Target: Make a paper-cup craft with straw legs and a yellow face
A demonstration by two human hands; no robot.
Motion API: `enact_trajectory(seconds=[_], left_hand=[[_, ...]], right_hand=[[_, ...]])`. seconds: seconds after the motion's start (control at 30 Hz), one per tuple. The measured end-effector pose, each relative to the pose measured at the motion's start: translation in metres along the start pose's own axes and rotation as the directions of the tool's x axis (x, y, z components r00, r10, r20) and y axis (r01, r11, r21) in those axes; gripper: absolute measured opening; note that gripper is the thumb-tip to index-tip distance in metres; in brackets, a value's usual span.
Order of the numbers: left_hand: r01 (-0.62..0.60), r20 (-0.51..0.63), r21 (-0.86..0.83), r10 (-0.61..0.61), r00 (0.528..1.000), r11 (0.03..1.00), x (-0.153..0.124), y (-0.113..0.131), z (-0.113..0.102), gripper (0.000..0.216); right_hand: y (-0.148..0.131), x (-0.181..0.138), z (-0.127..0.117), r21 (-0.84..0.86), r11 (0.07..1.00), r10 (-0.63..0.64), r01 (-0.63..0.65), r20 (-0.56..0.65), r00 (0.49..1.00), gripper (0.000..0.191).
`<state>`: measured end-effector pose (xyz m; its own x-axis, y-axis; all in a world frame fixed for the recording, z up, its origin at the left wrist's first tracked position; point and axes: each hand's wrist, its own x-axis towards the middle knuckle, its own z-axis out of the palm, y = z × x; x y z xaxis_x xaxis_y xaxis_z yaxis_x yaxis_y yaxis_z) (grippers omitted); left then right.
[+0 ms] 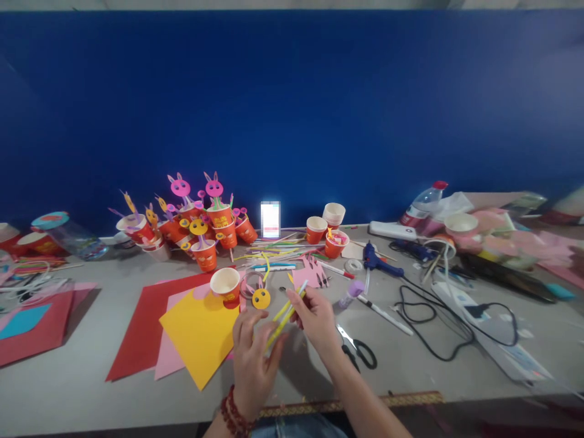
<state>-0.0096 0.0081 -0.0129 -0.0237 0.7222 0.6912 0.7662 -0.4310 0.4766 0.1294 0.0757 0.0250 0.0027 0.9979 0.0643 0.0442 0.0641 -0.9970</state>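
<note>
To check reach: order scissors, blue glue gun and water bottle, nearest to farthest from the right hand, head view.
1. scissors, just right of the right hand.
2. blue glue gun, farther back, right.
3. water bottle, far back right.

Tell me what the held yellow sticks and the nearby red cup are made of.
The yellow sticks, held between left hand and right hand, look like plastic straws or rolled paper; too blurred to settle. The red cup looks like paper: matte, white inside.

Paper sheets [201,334] lie by the surface's [91,389] front edge, left of the left hand [253,359]. Scissors [358,350] lie right of the right hand [317,319]. Both hands hold straws [285,316]. A cup [225,285] stands on the sheets' far corner.
</note>
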Motion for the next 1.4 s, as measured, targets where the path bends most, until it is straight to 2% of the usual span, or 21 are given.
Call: enact_trajectory(seconds=[0.17, 0.37, 0.77, 0.9, 1.13, 1.4], left_hand=[[-0.005, -0.035, -0.039, 0.004, 0.999, 0.999, 0.0030, -0.0016, 0.0006, 0.012], [-0.032, -0.037, -0.037, 0.030, 0.999, 0.999, 0.0052, -0.0014, -0.0003, 0.014], [-0.044, -0.179, -0.077, 0.029, 0.983, 0.996, -0.0026, -0.0065, 0.0058, 0.013], [-0.062, -0.147, -0.100, 0.047, 0.988, 0.993, -0.0015, -0.0075, 0.0059, 0.015], [-0.031, -0.145, -0.141, 0.010, 0.989, 0.989, 0.0030, -0.0031, 0.0061, 0.016], [0.002, -0.083, -0.086, -0.009, 0.996, 0.996, 0.0020, -0.0054, 0.0043, 0.013]], right_hand=[[0.0018, -0.0006, 0.0014, 0.030, 1.000, 0.010, -0.010, -0.012, 1.000, 0.048], [0.0022, 0.0000, 0.0008, 0.049, 0.999, 0.013, -0.012, -0.010, 1.000, 0.047], [0.0023, -0.0032, 0.0042, 0.062, 0.998, 0.000, 0.003, -0.054, 0.999, 0.045], [0.0015, -0.0053, 0.0054, 0.028, 0.999, -0.022, 0.025, -0.091, 0.996, 0.044], [0.0022, -0.0074, 0.0082, -0.005, 0.997, -0.073, 0.073, -0.107, 0.992, 0.043], [0.0003, -0.0066, 0.0061, -0.011, 0.998, -0.063, 0.063, -0.114, 0.991, 0.044]])
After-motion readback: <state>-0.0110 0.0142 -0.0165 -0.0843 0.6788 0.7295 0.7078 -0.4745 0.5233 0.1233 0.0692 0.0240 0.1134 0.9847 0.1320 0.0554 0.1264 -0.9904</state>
